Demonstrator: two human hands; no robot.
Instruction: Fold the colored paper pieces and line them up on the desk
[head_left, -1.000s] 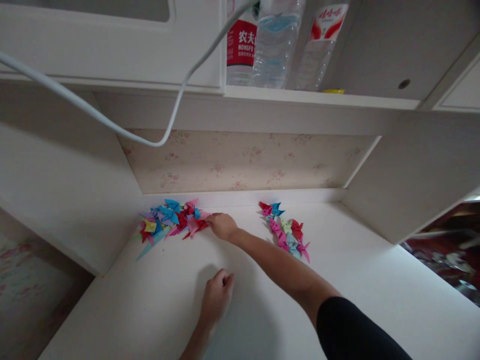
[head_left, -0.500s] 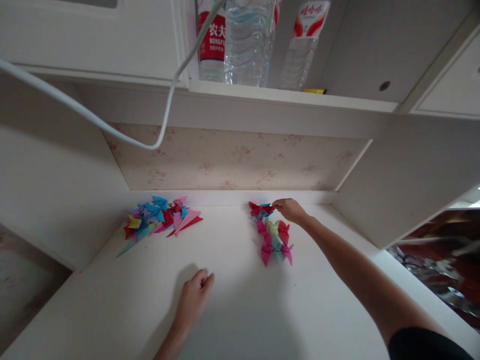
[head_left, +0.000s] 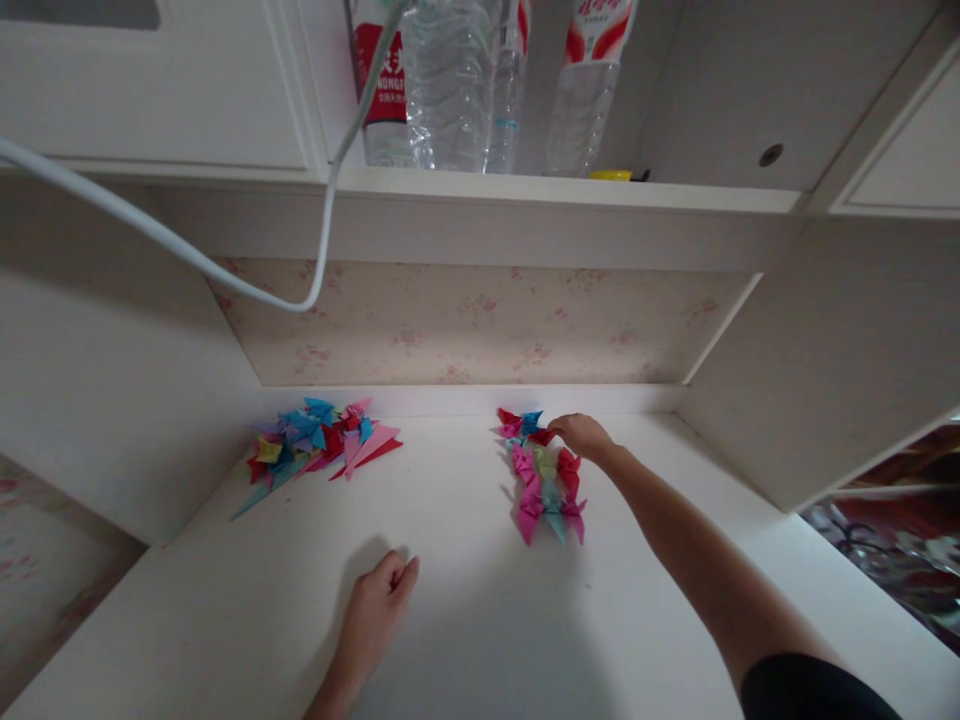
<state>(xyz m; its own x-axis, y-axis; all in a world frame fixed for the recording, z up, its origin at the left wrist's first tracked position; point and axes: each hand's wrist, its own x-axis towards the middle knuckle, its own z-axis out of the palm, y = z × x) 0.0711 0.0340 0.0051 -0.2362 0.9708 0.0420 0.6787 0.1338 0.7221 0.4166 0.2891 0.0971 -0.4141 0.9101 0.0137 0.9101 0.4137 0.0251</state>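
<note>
Swung since a second ago from the loose crane pile (head_left: 315, 445), past the empty, loosely fisted left hand (head_left: 375, 615) on the worktop (head_left: 465, 640), to the near-to-far crane row (head_left: 546, 490), the right hand (head_left: 586, 437) pinches the row's far-end red crane (head_left: 541, 437), which lies just left of its fingers (head_left: 564, 428).

On the shelf (head_left: 675, 193) high above the right hand (head_left: 583, 436), one bottle's red label (head_left: 373, 65) carries white characters, another's white label (head_left: 600, 22) red script; neither reads clearly.
</note>
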